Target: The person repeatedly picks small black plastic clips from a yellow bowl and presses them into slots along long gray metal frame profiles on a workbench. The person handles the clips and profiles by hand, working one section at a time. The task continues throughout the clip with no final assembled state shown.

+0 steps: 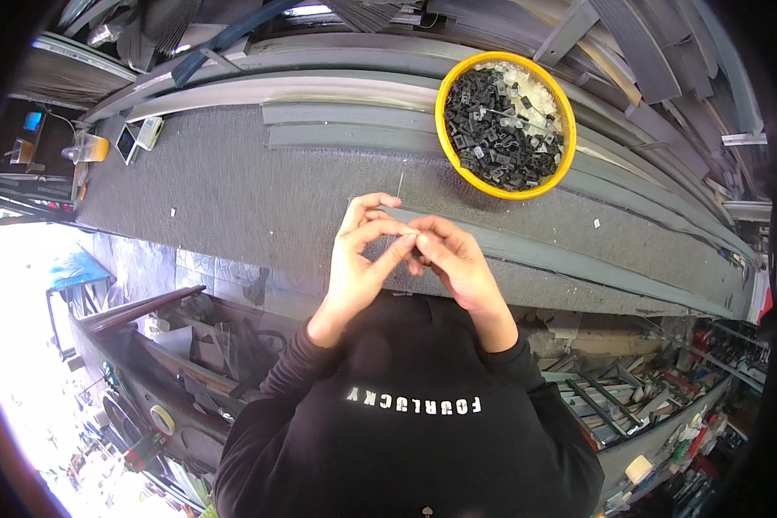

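My left hand (361, 254) and my right hand (463, 264) meet above the grey-covered workbench (224, 181), close to my body. Thumb and forefinger of each are pinched together, fingertips touching those of the other hand. Whatever they hold is tiny and mostly covered by the fingers; a dark bit shows between them, its kind unclear. The other fingers of my left hand are loosely curled. Beyond my right hand stands a round yellow basin (445, 138), filled with small black plastic pieces (492, 142) and, at its far right, clear ones (531, 91).
Long grey metal profiles (345, 136) lie along the bench's far side, and another profile (544, 250) runs past my right hand. At the far left are a cup with orange liquid (95, 148) and a small white device (149, 132). Scrap-filled racks (613, 397) stand behind me.
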A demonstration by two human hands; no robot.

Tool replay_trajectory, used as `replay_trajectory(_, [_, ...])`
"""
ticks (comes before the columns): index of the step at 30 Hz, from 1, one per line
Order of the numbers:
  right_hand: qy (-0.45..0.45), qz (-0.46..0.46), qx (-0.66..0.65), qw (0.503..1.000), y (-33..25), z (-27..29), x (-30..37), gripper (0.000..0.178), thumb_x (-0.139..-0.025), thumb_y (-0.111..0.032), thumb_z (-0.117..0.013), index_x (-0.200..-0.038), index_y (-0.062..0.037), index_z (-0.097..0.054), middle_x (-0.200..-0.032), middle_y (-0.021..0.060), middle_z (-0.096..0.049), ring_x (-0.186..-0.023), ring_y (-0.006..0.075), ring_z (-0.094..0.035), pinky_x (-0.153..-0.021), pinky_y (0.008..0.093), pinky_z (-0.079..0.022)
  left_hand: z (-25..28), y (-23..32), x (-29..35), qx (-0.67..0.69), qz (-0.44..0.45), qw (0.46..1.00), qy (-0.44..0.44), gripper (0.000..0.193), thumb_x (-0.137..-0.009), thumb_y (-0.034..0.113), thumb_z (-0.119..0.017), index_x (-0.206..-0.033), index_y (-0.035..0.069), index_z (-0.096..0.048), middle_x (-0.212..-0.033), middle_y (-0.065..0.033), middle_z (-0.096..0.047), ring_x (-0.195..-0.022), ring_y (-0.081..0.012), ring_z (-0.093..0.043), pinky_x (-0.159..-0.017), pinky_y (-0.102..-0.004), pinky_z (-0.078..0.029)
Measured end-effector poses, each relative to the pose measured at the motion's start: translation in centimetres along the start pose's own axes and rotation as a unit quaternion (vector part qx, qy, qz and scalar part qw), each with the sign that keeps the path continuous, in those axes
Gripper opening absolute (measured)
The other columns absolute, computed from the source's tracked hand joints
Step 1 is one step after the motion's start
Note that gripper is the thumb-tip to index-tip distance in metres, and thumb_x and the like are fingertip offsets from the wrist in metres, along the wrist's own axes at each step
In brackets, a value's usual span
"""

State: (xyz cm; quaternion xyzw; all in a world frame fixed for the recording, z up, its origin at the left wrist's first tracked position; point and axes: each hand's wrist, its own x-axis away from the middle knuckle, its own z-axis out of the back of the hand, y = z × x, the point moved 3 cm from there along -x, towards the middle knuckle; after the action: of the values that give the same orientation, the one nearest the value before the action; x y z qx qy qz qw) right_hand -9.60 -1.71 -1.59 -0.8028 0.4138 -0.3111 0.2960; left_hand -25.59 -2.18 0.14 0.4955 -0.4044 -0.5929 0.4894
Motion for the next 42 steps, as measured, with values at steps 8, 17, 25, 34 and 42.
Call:
replay_trajectory(8, [0.103, -0.007, 0.155, 0.983, 6.8, 3.3, -0.9, 0.009, -0.093, -0.009, -0.069, -0.093, -0.0008, -0.067, -0.078, -0.0011, -0.064, -0.064, 0.0036, -0.053, -0.058, 0.0211, -0.041, 1.0, -7.3, 3.7, -0.011, 0.219, 0.975, -0.019, 0.019, -0.09, 0.02, -0.074, -0.098, 0.003, -0.072, -0.092, -0.0076, -0.071, -0.081, -0.0155, -0.068, -0.067, -0.0275, -0.05])
replay_trajectory(17, [0.137, 0.076, 0.429, 0.89, 9.4, 4.3, -0.9, 0.007, -0.082, -0.004, -0.072, -0.084, -0.0006, -0.066, -0.069, -0.0005, -0.058, -0.056, 0.0031, -0.045, -0.051, 0.0233, -0.037, 0.9, -10.7, 5.7, -0.139, 0.3, 0.937, -0.113, 0.022, -0.088, 0.025, -0.072, -0.098, 0.006, -0.072, -0.072, -0.0074, -0.074, -0.055, -0.0175, -0.069, -0.059, -0.03, -0.052])
replay_trajectory(25, [0.125, 0.099, 0.463, 0.872, 9.4, 3.6, -1.0, 0.009, -0.08, -0.005, -0.073, -0.084, -0.0002, -0.067, -0.074, 0.0058, -0.062, -0.055, 0.0087, -0.052, -0.052, 0.0265, -0.043, 1.2, -10.2, 5.9, -0.133, 0.283, 0.944, -0.108, 0.025, -0.086, 0.02, -0.073, -0.109, 0.01, -0.069, -0.071, -0.0045, -0.073, -0.059, -0.017, -0.071, -0.058, -0.0307, -0.052])
replay_trajectory(34, [0.112, 0.081, 0.49, 0.86, 9.5, 3.4, -1.2, 0.013, -0.082, -0.011, -0.071, -0.086, 0.0002, -0.067, -0.081, 0.0127, -0.066, -0.059, 0.0203, -0.061, -0.057, 0.0334, -0.048, 1.2, -10.1, 5.8, -0.142, 0.259, 0.947, -0.124, 0.027, -0.088, 0.013, -0.069, -0.115, 0.009, -0.068, -0.071, -0.0053, -0.073, -0.055, -0.0117, -0.068, -0.056, -0.0257, -0.05])
replay_trajectory(42, [0.109, 0.048, 0.508, 0.853, 9.3, 3.2, -1.4, 0.015, -0.085, -0.015, -0.069, -0.089, -0.0012, -0.07, -0.087, 0.0158, -0.068, -0.066, 0.0277, -0.066, -0.063, 0.0379, -0.052, 1.3, -10.2, 5.4, -0.218, 0.22, 0.945, -0.106, 0.021, -0.086, 0.017, -0.07, -0.105, 0.008, -0.073, -0.071, -0.0062, -0.073, -0.059, -0.0132, -0.07, -0.057, -0.0281, -0.051])
